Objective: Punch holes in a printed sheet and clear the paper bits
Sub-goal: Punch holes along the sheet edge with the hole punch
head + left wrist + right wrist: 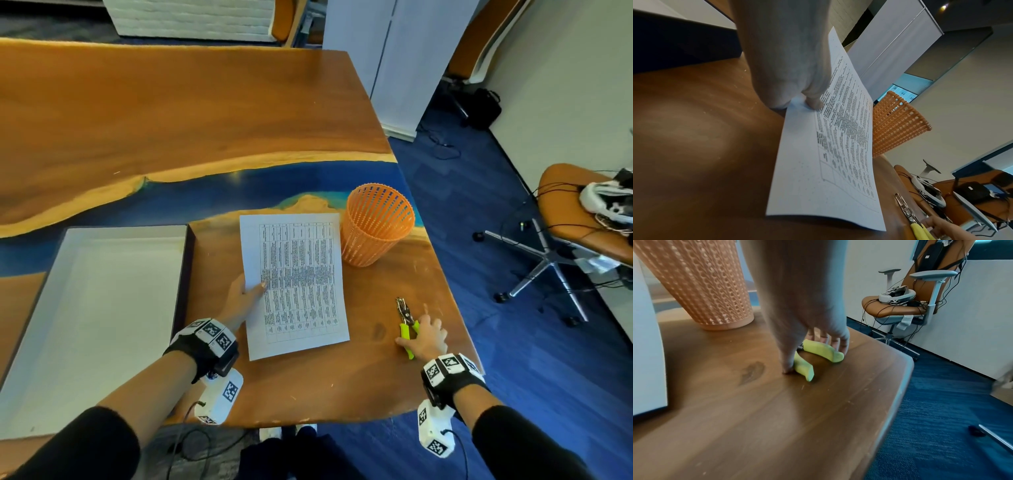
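A printed sheet (298,284) with a dense table of text lies on the wooden table (205,102). My left hand (255,287) pinches its left edge, thumb on top. In the left wrist view that edge of the sheet (807,186) is lifted slightly off the wood under my left hand (809,100). A hand-held hole punch (406,318) with yellow-green handles and a metal head lies right of the sheet. My right hand (423,337) curls round its handles. The right wrist view shows the thumb against one handle of the punch (824,350) and the fingers over the other.
An orange mesh basket (376,226) stands upright just beyond the sheet's far right corner. A large white tray (85,308) with a dark rim lies to the left. The table's right edge is close to the punch; an office chair (575,212) with cables stands beyond it.
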